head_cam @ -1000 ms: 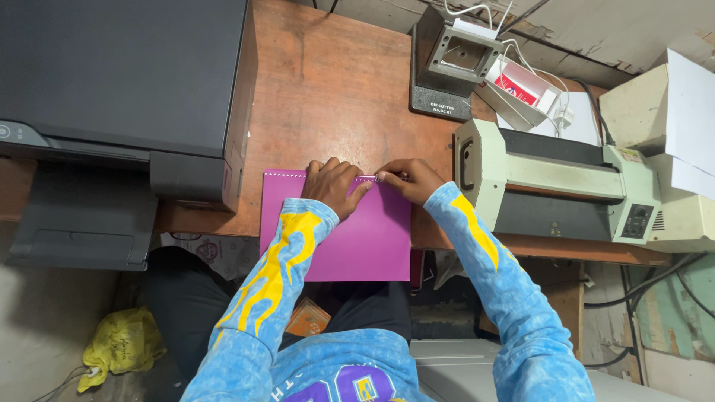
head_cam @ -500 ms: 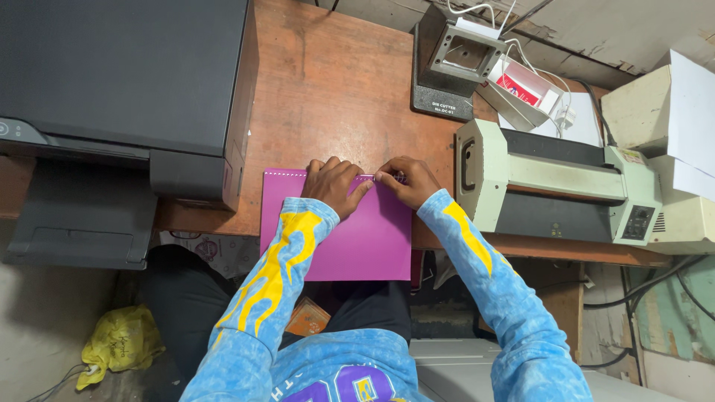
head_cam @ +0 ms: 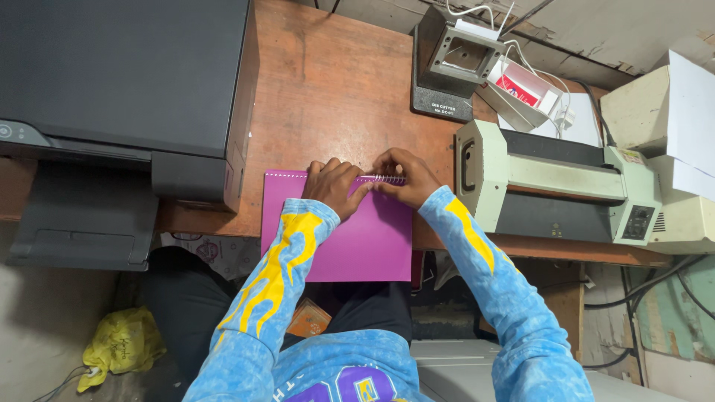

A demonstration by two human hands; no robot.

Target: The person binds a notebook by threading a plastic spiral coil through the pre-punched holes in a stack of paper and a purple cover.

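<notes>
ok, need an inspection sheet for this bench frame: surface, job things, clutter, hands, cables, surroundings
Surface: brown wooden desk, worn, bare in the middle.
Job's things: purple booklet overhanging the near edge; wire spiral along its far edge.
Clutter: black printer at left; cream laminator at right; grey cutter block at the back; small box with a red card beside it.
Hands: left hand pressing the booklet's far edge; right hand pinching the spiral.
Cables: white cable near the box; black cables below the desk at right.
Surroundings: yellow bag on the floor; white sheets at far right.
</notes>
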